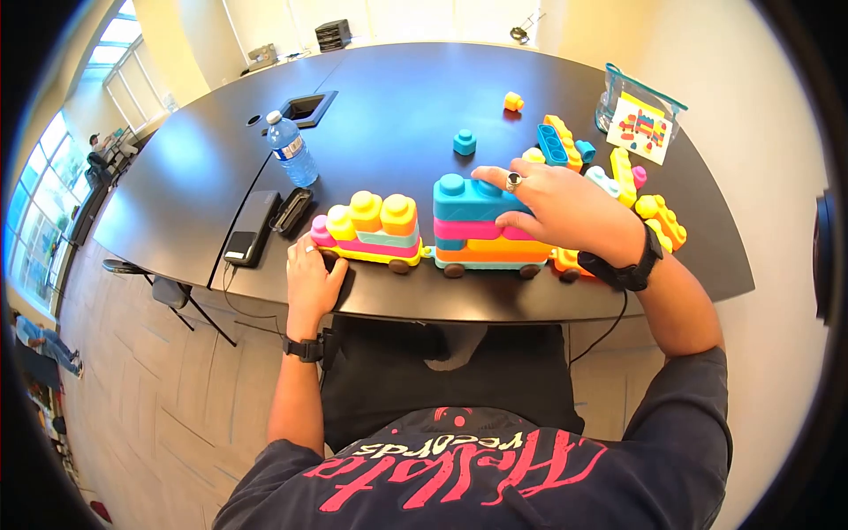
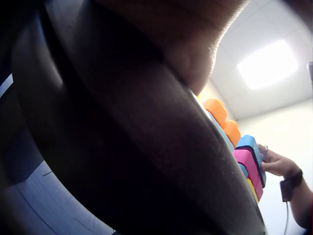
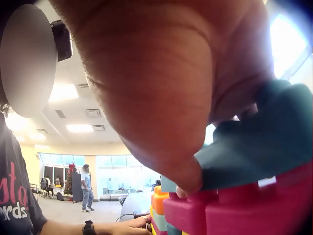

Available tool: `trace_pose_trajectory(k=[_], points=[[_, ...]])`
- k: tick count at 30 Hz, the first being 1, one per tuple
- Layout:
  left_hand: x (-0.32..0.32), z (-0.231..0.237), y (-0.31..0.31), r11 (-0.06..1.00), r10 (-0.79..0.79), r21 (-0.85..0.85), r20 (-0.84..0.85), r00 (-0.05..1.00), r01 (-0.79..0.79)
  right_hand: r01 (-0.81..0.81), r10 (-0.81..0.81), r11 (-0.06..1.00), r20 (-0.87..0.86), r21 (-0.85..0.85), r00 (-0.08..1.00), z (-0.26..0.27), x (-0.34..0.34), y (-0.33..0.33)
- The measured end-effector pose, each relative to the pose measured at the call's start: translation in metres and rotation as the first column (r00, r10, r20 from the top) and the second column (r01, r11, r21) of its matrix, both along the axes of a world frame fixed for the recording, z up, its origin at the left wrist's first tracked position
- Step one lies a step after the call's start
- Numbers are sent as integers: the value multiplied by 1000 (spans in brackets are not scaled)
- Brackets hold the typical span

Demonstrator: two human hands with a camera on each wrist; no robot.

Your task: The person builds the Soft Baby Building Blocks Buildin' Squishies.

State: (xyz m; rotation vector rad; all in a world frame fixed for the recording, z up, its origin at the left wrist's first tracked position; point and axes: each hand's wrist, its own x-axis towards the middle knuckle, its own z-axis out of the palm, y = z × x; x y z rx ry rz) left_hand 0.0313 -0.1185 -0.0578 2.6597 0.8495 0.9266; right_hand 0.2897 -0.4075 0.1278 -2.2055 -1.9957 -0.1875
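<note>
My right hand (image 1: 561,205) grips a large blue building block (image 1: 477,201) at the top of a stack, thumb on the near side and fingers over the studs. In the right wrist view the blue block (image 3: 264,142) sits tilted over a pink block (image 3: 234,210), with a thin gap showing between them. Beneath are more blue and orange layers on a wheeled toy train car (image 1: 490,264). My left hand (image 1: 311,281) holds the left end of the coupled front car (image 1: 380,256), next to a pink block (image 1: 321,231). That car carries yellow and orange blocks (image 1: 397,214).
Loose blocks (image 1: 654,208) lie to the right, and a teal block (image 1: 465,141) and an orange block (image 1: 513,102) farther back. A clear zip bag (image 1: 667,110) with a picture card stands behind. A water bottle (image 1: 291,150) and a black power bank (image 1: 252,230) are at left.
</note>
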Motion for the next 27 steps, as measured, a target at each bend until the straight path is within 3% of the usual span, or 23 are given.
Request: trace_pose_trajectory(k=[1, 3, 7, 11, 13, 15, 18, 19, 21, 23, 26, 27], points=[[0, 0, 1, 1000, -1, 10, 0, 1000, 1, 10, -10, 1000, -6, -4, 1000, -6, 0, 0], [-1, 0, -1, 1000, -11, 12, -6, 1000, 11, -4, -30, 985, 196, 172, 980, -25, -2, 1], [-1, -2, -1, 1000, -19, 24, 15, 1000, 18, 55, -148, 966, 368, 252, 918, -40, -24, -5], [0, 4, -2, 999, -21, -42, -54, 998, 19, 41, -88, 977, 219, 209, 972, -36, -11, 0], [-1, 7, -9, 999, -16, 53, 139, 990, 8, 48, -97, 976, 232, 211, 968, -39, -10, 0], [-3, 10, -4, 999, -37, 34, 240, 970, 29, 17, -92, 966, 282, 260, 955, -50, -7, 3], [-1, 65, -37, 975, -126, 220, 419, 899, 35, 42, -110, 969, 271, 244, 956, -46, -14, 0], [3, 83, -49, 975, -126, 218, 418, 900, 36, 41, -107, 970, 271, 238, 957, -46, -15, 0], [11, 115, -73, 952, -266, 247, 363, 893, 183, 31, -103, 967, 272, 254, 957, -47, -15, 1], [30, 146, -97, 889, -419, 286, 196, 886, 358, 18, -95, 962, 271, 273, 958, -47, -17, 3], [68, 160, -111, 821, -529, 291, 67, 846, 491, 43, -111, 967, 263, 253, 958, -44, -20, 4], [75, 160, -110, 821, -529, 293, 71, 846, 489, -57, -21, 939, 222, 340, 975, -46, -17, 4]])
